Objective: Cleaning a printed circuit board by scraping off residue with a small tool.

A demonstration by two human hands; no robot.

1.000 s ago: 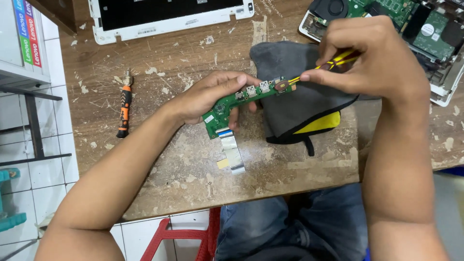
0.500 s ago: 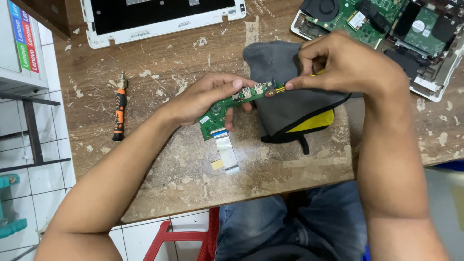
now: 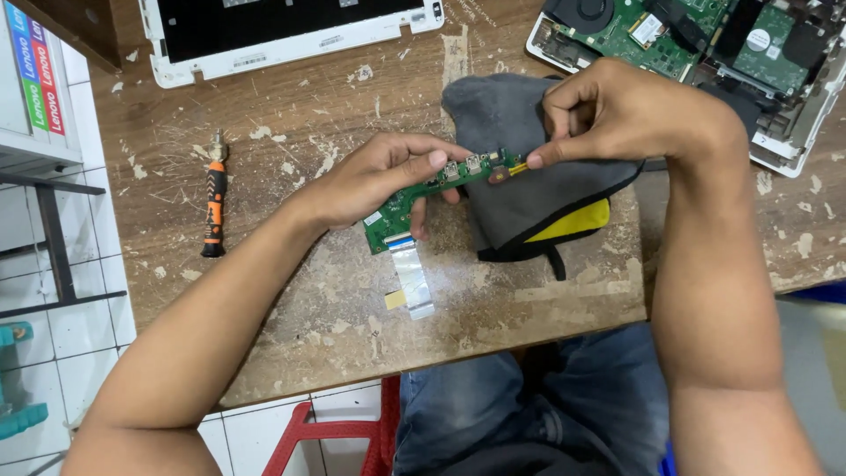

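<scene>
The worn wooden surface (image 3: 291, 115), flecked with pale paint, carries everything, and both hands work just above its middle. Beyond the right hand (image 3: 630, 110) lies an opened laptop base (image 3: 705, 44), its green main board, fan and drive bare, so stripping it down looks well advanced. Beyond the left hand (image 3: 374, 176) lies a white laptop lid (image 3: 291, 31) with a dark panel and small white stickers on its frame. Far left of the left hand a grey box (image 3: 31, 88) stands on a shelf, with a strip of red, green and blue labels down its edge. Under the right hand lies a grey cloth pouch (image 3: 520, 167) with a yellow patch and black trim.

The left hand is closed around a narrow green circuit board (image 3: 432, 189), thumb on top and fingers beneath, holding it clear of the surface; its pale flat ribbon cable (image 3: 410, 278) trails toward the person's lap. The right hand is pinched shut on a small yellow-tipped tool (image 3: 518, 166) whose point meets the board's right end. I judge the board is already out of the machine and is being worked on in hand; reassembly is all still to come. Left of the left hand, an orange-and-black screwdriver (image 3: 213, 203) lies untouched.
</scene>
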